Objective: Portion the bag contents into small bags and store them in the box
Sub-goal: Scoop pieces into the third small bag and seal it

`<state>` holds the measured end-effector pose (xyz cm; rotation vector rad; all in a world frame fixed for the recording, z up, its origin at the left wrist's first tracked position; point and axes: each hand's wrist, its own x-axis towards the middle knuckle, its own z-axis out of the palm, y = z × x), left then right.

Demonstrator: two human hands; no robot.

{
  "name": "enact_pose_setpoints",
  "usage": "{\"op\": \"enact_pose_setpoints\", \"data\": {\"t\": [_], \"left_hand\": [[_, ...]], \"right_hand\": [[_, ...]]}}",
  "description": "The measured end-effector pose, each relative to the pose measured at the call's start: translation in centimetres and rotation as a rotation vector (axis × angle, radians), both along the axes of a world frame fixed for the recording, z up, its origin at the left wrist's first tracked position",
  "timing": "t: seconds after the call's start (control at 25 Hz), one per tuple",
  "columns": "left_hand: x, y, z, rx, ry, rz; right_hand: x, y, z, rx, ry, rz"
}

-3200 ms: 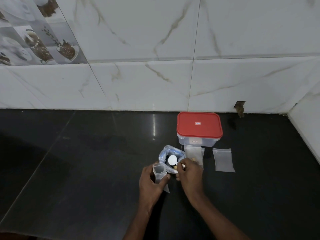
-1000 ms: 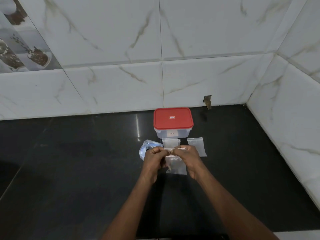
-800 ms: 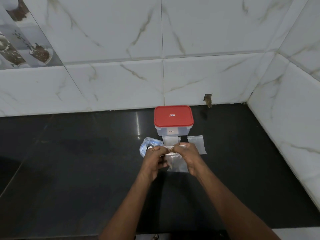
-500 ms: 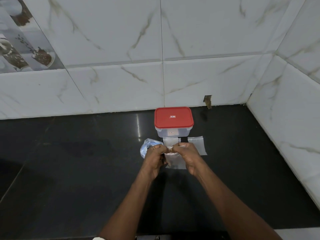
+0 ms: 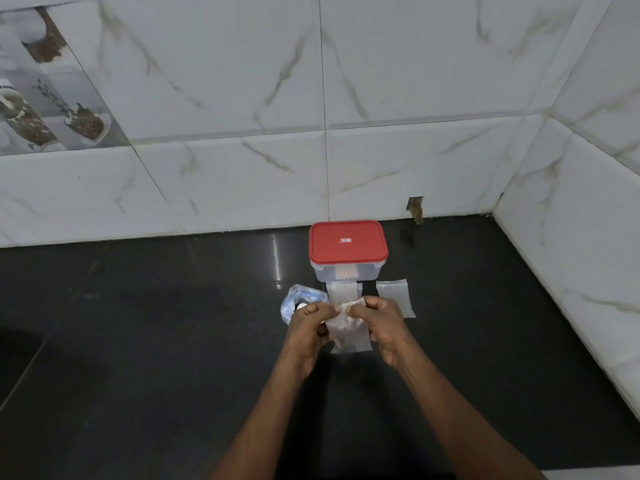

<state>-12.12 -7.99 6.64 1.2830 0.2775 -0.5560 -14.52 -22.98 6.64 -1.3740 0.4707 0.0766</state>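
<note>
The glossy black stone tabletop [image 5: 138, 341] meets marble-tiled walls at its back and right edges. Near the back edge stands a clear plastic box [image 5: 346, 273] with its red lid [image 5: 348, 242] on. A small clear bag [image 5: 341, 292] lies flat touching the box's front. A second small bag [image 5: 394, 296] lies just right of it. An open blue-printed bag [image 5: 294, 301] sits at the box's front left.

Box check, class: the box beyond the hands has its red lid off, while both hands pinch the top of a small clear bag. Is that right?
Not quite. The head view shows the box with its red lid on, not off. The rest holds: the left hand and the right hand both pinch the top of the small clear bag.
</note>
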Motion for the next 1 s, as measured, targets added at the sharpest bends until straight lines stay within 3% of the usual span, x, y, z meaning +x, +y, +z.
{"op": "enact_pose_setpoints", "data": {"t": [0.2,0.4,0.68,1.0], "left_hand": [[-0.2,-0.4,-0.1,0.061,-0.069,0.013],[-0.1,-0.2,-0.2,0.191,-0.122,-0.017],[0.1,0.3,-0.6,-0.002,-0.015,-0.032],[-0.3,0.0,-0.2,0.064,-0.062,-0.064]], "right_hand": [[-0.3,0.7,-0.3,-0.072,-0.036,-0.024],[-0.7,0.9,-0.7,0.022,0.01,0.007],[-0.7,1.0,-0.4,0.022,0.007,-0.053],[-0.7,1.7,-0.7,-0.13,-0.004,0.011]]}}
